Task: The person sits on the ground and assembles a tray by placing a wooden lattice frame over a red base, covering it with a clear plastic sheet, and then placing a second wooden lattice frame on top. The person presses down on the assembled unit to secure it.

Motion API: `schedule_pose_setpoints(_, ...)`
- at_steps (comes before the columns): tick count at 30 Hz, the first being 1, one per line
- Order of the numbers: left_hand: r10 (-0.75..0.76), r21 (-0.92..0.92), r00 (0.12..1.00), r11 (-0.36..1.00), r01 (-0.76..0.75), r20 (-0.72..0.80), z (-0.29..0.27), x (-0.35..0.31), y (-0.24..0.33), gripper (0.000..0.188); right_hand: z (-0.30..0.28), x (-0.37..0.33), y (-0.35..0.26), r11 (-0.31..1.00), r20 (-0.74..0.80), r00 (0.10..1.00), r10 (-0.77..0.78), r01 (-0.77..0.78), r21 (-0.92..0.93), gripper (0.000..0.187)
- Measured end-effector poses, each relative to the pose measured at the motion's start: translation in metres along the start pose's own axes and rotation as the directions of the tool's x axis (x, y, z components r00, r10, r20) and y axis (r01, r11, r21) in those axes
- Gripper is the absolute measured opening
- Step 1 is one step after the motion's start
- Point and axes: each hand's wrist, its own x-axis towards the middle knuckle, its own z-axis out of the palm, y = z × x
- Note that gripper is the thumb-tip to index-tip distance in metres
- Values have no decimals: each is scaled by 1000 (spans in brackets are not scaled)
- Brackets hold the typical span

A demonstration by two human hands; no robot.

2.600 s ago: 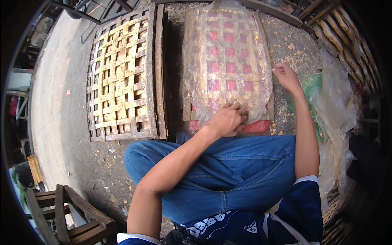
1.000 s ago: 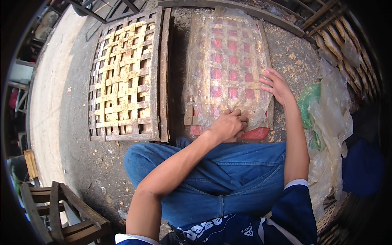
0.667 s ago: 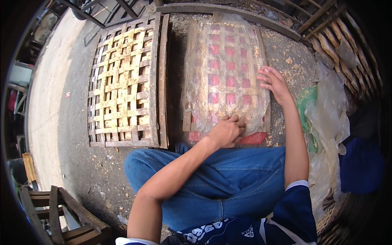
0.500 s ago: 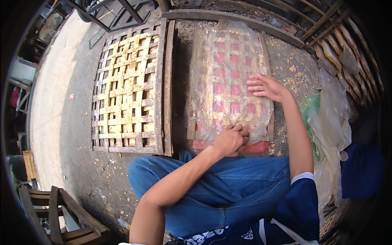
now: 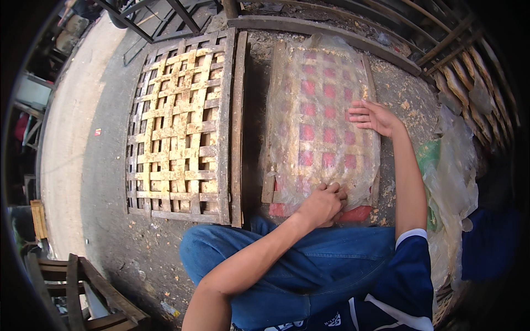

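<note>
A cloudy clear plastic sheet [image 5: 314, 118] lies over a woven lattice rack with a wooden frame [image 5: 276, 77], and pinkish-red patches show through its openings. At the near edge of the sheet, my left hand [image 5: 323, 204] has its fingers curled in on the plastic. A strip of red sheet [image 5: 353, 214] sticks out beneath that edge. My right hand [image 5: 375, 117] is at the right side of the sheet, palm turned inward and fingers stretched out. Nothing is in it. Pale crumbs are scattered over the plastic.
On the left stands a stack of woven bamboo racks [image 5: 179, 127]. Crumpled clear plastic [image 5: 455, 165] and a green sheet [image 5: 429, 157] lie at the right. A wooden beam [image 5: 326, 34] runs along the far side. At lower left is a wooden slatted stool or crate [image 5: 72, 292].
The whole view has shifted slightly, so the racks and hands appear lower and farther right. Relative to the plastic sheet, both hands stay in nearly the same places.
</note>
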Motion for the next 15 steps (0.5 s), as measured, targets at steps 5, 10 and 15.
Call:
schedule_pose_setpoints(5, 31, -21, 998, 999, -32, -49, 1, 6, 2, 24, -93, 61, 17, 828, -879, 164, -448, 446, -339, 43)
schedule_pose_setpoints(10, -2, -16, 994, 1000, 0, -109, 7, 3, -1, 25, -47, 26, -5, 876, -528, 721, -449, 471, -103, 40)
schedule_pose_setpoints(15, -12, -57, 999, 998, 9, -49, -3, 3, -1, 23, -26, 32, -8, 984, -78, 993, -90, 100, 145, 39)
